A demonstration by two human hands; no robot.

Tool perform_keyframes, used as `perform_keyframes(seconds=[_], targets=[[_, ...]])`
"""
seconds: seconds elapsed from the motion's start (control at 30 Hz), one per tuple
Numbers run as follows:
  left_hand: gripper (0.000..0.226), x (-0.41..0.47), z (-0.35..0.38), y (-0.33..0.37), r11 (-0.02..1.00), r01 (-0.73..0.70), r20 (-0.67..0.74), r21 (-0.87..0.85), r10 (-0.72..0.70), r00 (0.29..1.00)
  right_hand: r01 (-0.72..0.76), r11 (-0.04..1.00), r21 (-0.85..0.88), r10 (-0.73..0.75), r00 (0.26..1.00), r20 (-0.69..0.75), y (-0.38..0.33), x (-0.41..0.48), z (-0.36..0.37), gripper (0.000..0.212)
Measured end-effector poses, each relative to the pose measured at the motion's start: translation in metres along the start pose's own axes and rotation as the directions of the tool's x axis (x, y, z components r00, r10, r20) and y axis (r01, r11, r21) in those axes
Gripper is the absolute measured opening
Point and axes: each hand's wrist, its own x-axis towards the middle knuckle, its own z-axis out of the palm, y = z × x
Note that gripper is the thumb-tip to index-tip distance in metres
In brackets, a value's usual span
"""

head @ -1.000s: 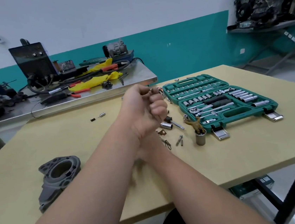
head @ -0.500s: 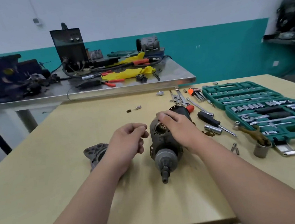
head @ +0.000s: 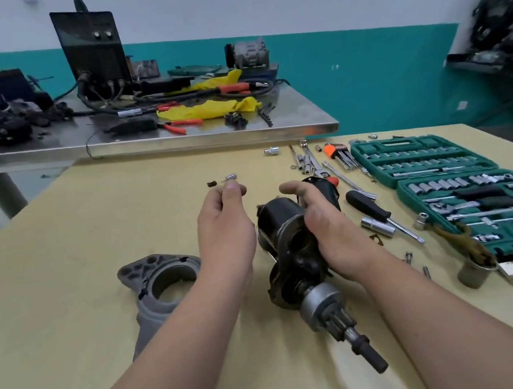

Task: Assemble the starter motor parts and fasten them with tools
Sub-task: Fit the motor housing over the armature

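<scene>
Black steel and bright silver make up the cylindrical starter motor body point(head: 279, 222), which lies near the middle of the pale wooden desk point(head: 94, 238), its toothed pinion and dark shaft point(head: 343, 322) pointing toward the near edge. The person's right hand point(head: 330, 234) grips the motor from the right side, fingers wrapped over the black casing and thumb lifted above it. The left hand point(head: 223, 227) is raised just left of the motor and apart from it, thumb pressed against curled fingertips; whether anything is pinched there cannot be told. Toward the left edge, beside the left forearm, rests the grey cast-metal nose housing with a round opening point(head: 136, 272). Beyond the left fingertips, on the desk, sit a small silver socket point(head: 231, 176) and a tiny black piece point(head: 211, 183). An open green plastic socket-set case point(head: 420, 156) lies along the right edge, with a black-handled screwdriver point(head: 366, 202) between it and the motor, and an orange-holdered set of hex keys point(head: 333, 150) near the far edge
</scene>
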Motion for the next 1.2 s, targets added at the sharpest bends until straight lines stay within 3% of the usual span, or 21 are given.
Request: perform_keyframes(seconds=[0.03,0.1,0.2,0.3,0.47,0.5,0.53,0.57,0.6,0.63,0.67,0.7,0.83,1.0,1.07,1.1,1.13,1.2], targets=[[0.023,0.0,0.004,0.001,0.988,0.121,0.006,-0.093,-0.121,0.993,0.01,1.0,0.026,-0.01,1.0,0.011,-0.001,0.001,0.002,0.071],[0.022,0.0,0.006,0.002,0.871,0.378,0.071,-0.314,-0.376,0.924,0.021,0.998,0.051,-0.021,1.0,0.009,-0.004,0.004,0.005,0.045],[0.025,-0.003,0.0,-0.001,0.67,0.574,0.248,-0.47,-0.524,0.815,0.039,0.999,-0.018,-0.039,0.999,0.018,-0.012,0.006,0.011,0.028],[0.025,-0.007,-0.009,-0.002,0.621,0.586,0.297,-0.521,-0.512,0.806,0.065,0.996,-0.069,-0.063,0.998,0.029,-0.017,0.004,0.018,0.032],[0.025,-0.008,-0.026,0.005,0.683,0.422,0.102,-0.597,-0.457,0.884,0.14,0.985,-0.102,-0.146,0.988,-0.055,-0.016,-0.013,0.021,0.05],[0.024,-0.01,-0.028,0.005,0.771,0.416,0.078,-0.482,-0.436,0.897,0.151,0.981,-0.121,-0.163,0.981,-0.1,-0.016,-0.017,0.02,0.047],[0.022,-0.013,-0.03,0.001,0.895,0.382,0.05,-0.231,-0.381,0.923,0.151,0.981,-0.122,-0.168,0.974,-0.151,-0.014,-0.02,0.019,0.045],[0.02,-0.016,-0.032,-0.006,0.95,0.263,0.061,0.166,-0.276,0.959,0.142,0.985,-0.102,-0.16,0.966,-0.202,-0.012,-0.023,0.017,0.044],[0.018,-0.017,-0.036,-0.016,0.83,0.039,0.147,0.556,-0.145,0.979,0.134,0.987,-0.084,-0.151,0.958,-0.242,-0.011,-0.026,0.016,0.043],[0.019,-0.017,-0.041,-0.024,0.593,-0.194,0.261,0.782,-0.028,0.965,0.135,0.988,-0.079,-0.151,0.95,-0.274,-0.011,-0.028,0.015,0.042],[0.02,-0.015,-0.046,-0.031,0.397,-0.323,0.338,0.859,0.034,0.941,0.14,0.986,-0.086,-0.159,0.942,-0.295,-0.01,-0.03,0.015,0.042],[0.021,-0.012,-0.051,-0.034,0.305,-0.37,0.369,0.878,0.062,0.927,0.146,0.985,-0.095,-0.169,0.936,-0.308,-0.01,-0.031,0.015,0.041],[0.023,-0.001,-0.062,-0.04,0.192,-0.44,0.441,0.877,0.039,0.897,0.171,0.982,-0.082,-0.188,0.935,-0.3,-0.007,-0.03,0.017,0.04],[0.024,-0.004,-0.074,-0.04,0.221,-0.541,0.532,0.812,0.101,0.84,0.201,0.976,-0.086,-0.217,0.937,-0.275,-0.01,-0.025,0.022,0.037],[0.029,-0.012,-0.073,-0.028,0.455,-0.558,0.499,0.695,0.254,0.829,0.203,0.976,-0.075,-0.215,0.949,-0.23,-0.01,-0.023,0.021,0.042],[0.032,-0.017,-0.07,-0.018,0.606,-0.556,0.46,0.568,0.326,0.826,0.205,0.978,-0.041,-0.209,0.958,-0.194,-0.01,-0.021,0.02,0.05],[0.035,-0.022,-0.065,-0.008,0.697,-0.568,0.459,0.439,0.369,0.808,0.199,0.98,0.01,-0.195,0.968,-0.157,-0.01,-0.018,0.018,0.063],[0.053,-0.03,-0.055,0.008,0.673,-0.651,0.611,0.35,0.363,0.703,0.189,0.976,0.107,-0.18,0.98,-0.085,-0.012,-0.014,0.014,0.083]])
